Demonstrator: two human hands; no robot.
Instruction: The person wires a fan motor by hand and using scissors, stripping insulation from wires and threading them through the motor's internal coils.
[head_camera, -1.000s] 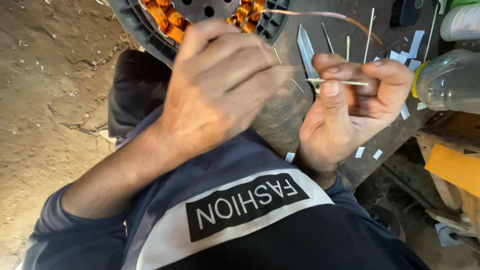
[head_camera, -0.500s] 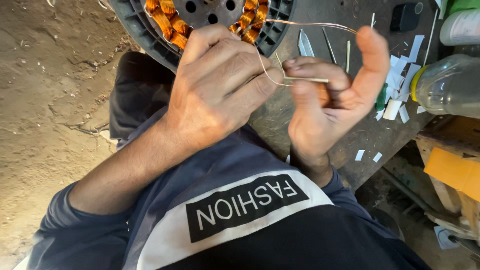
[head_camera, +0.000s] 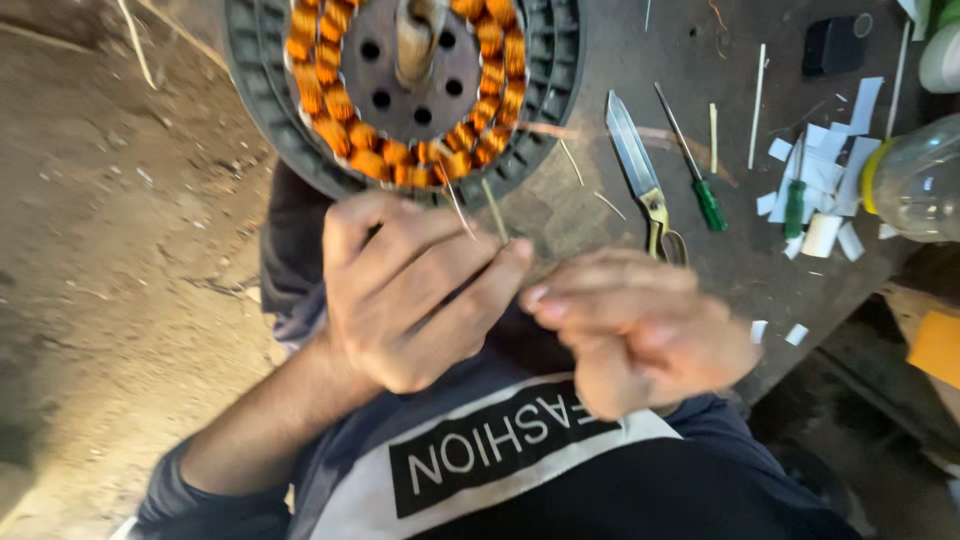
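Both bare hands raised close together at chest level, fingertips nearly meeting.

The bare left hand (head_camera: 415, 290) is seen from the back, fingers curled and bunched toward the thumb; its forearm runs down to a rolled dark blue sleeve (head_camera: 200, 495); the bare right hand (head_camera: 640, 325) is motion-blurred, fingers extended leftward, tips just beside the left hand's; grip state of either hand cannot be determined.

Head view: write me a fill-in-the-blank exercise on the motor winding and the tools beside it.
1. The coils on the round stator are ____ in colour.
2. The screwdriver lying beside the scissors has a ____ handle.
3. The left hand and right hand meet just below the ____.
4. The scraps scattered near the clear bottle are ____ in colour.

Missing words: orange; green; stator; white
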